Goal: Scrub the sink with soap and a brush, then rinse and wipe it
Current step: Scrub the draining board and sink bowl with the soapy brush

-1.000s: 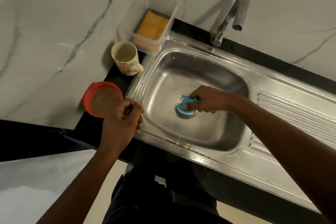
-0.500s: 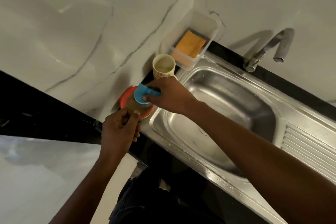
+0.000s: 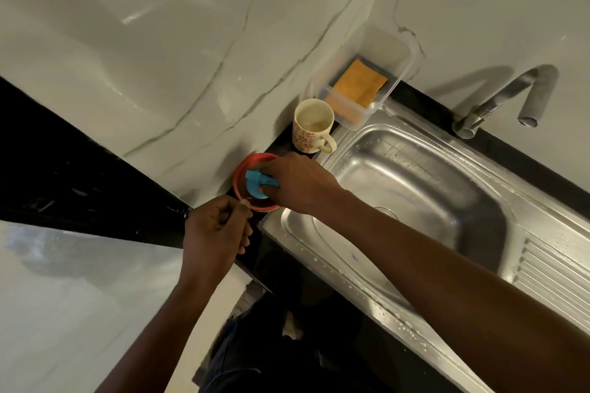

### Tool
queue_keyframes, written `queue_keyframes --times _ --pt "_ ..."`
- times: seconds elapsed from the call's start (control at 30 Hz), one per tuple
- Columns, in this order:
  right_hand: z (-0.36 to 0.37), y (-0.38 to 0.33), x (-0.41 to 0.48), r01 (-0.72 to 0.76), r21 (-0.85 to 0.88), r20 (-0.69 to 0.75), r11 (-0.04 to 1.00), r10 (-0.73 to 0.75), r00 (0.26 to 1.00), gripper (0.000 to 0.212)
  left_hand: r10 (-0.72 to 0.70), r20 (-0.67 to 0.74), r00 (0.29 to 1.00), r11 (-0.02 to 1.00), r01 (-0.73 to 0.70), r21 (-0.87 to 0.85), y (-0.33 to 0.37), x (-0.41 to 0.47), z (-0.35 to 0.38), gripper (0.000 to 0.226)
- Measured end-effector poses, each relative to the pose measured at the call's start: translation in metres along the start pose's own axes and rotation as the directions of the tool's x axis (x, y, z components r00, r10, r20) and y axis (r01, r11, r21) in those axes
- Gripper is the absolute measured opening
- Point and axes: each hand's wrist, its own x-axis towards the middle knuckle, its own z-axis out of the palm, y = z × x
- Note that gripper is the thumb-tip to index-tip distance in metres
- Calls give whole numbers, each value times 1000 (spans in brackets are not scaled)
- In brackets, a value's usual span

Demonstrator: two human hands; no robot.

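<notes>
The steel sink [image 3: 424, 175] lies to the right, its basin wet with droplets along the rim. My right hand [image 3: 300, 185] grips a small blue brush [image 3: 257, 183] and holds it down inside a red bowl [image 3: 242, 169] on the black counter left of the sink. My left hand [image 3: 217, 230] sits just in front of the bowl with its fingers curled, the fingertips at the bowl's near rim; whether they pinch the rim is unclear.
A patterned cream mug [image 3: 311, 128] with liquid stands behind the bowl. A clear plastic tub [image 3: 392, 73] with an orange sponge [image 3: 359, 83] sits at the wall. The tap [image 3: 510, 96] rises behind the sink. A ribbed drainboard [image 3: 555, 277] lies right.
My right hand lifted the blue brush out of the basin, carried it left and lowered it into the red bowl. The view swung left. My left hand stayed by the bowl.
</notes>
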Motion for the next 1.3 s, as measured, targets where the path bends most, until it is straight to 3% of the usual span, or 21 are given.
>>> queue_keyframes --times 0.17,0.27,0.33,0.43,0.57,0.67,0.77,0.87,0.93,1.13,1.3 --pt "-21 8 -16 -41 177 -105 983 60 993 23 13 38 999 1000 -14 8 6 0 11 26" --pt "-43 22 -37 -130 320 -91 939 167 982 23 41 72 997 999 -43 23 10 -1 22 26" --pt "-57 38 -57 -205 421 -26 883 238 971 28 59 106 993 997 -63 34 11 -2 34 28" --pt "-71 67 -94 -367 625 131 689 370 920 25 75 134 988 996 -80 33 13 -4 54 32" --pt "-82 113 -156 -520 636 247 570 488 837 29 64 216 974 998 -61 -19 14 -11 88 27" --pt "-83 153 -202 -634 529 313 564 565 763 27 71 299 952 997 -69 -20 12 -19 118 28" --pt "-74 197 -237 -688 363 373 628 579 725 31 67 346 936 997 -72 2 6 -25 148 30" --pt "-58 235 -252 -604 29 393 797 547 740 42 48 384 922 998 -57 13 -1 -31 175 30" --pt "-50 252 -255 -503 -189 421 844 532 735 45 42 408 912 998 -56 21 -8 -34 192 30" --pt "-36 276 -244 -241 -551 452 799 529 719 40 41 445 895 995 -78 66 -21 -43 225 30" --pt "-28 279 -231 -67 -756 412 652 552 725 30 18 457 889 993 -70 96 -21 -43 238 27"
